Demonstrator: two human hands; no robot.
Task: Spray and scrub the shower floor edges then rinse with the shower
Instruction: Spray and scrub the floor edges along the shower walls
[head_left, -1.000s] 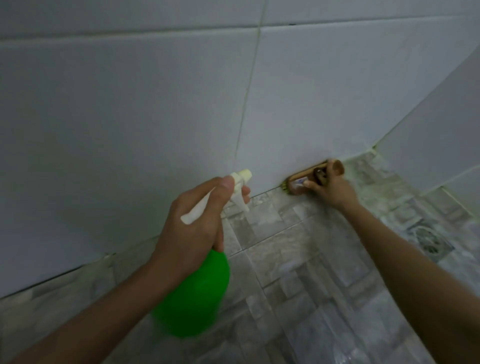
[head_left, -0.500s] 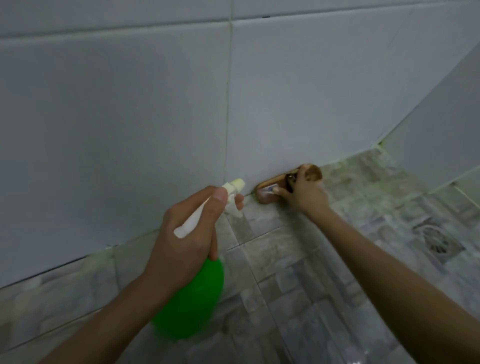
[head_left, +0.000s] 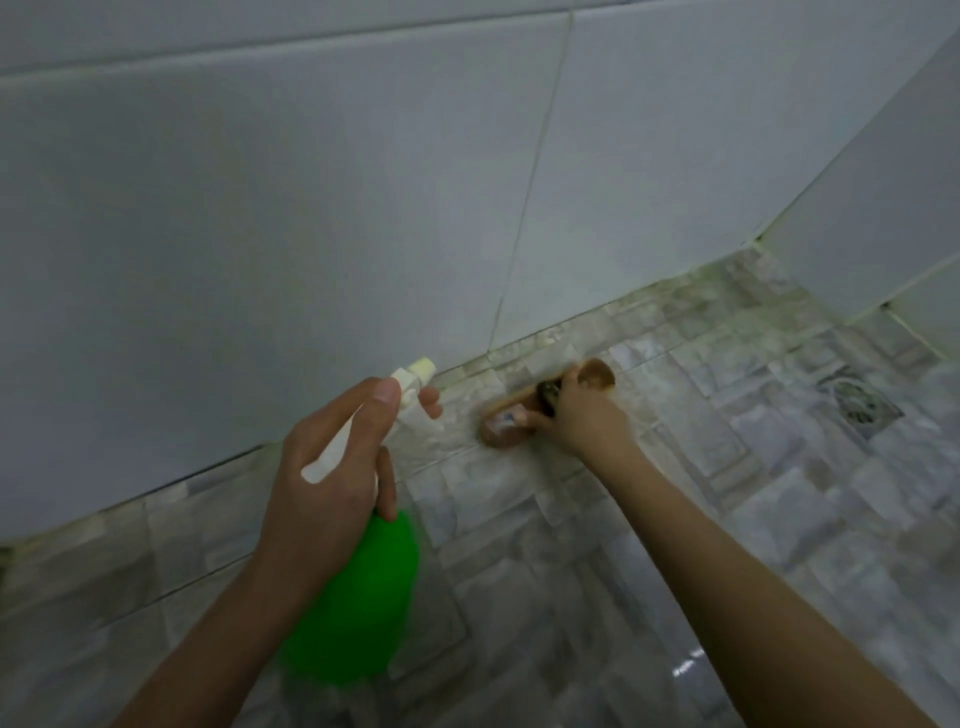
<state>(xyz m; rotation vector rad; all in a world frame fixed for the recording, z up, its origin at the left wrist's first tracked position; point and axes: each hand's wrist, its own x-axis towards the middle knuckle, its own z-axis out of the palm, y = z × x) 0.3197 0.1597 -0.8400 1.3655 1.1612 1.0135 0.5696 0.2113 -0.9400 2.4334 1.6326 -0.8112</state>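
- Grey mottled tiles of the shower floor (head_left: 519, 525) met the white wall tiles (head_left: 311, 208) along a grimy, greenish floor edge (head_left: 660, 291), and we were bent low over that seam.
- Our left grip (head_left: 332, 467) was wrapped round the neck of the green spray bottle (head_left: 358, 597). One fingertip curled under the pale nozzle (head_left: 418, 370), which pointed at the seam just ahead of it.
- Our right grip (head_left: 584, 415) was closed round the wooden scrub brush (head_left: 501, 428). The brush was pressed to the floor just short of the seam and was blurred with motion.
- Over the last second the brush had travelled along the edge, from nearer the corner toward the left grip, until it lay just beside the nozzle.
- We judged from this that the stretch to the right of the right grip had been scrubbed. The stretch beyond the left grip was still to be sprayed and scrubbed.
- The drain (head_left: 860, 402) lay well to the right of the right grip. Rinsing had not begun, and no shower head was in view.
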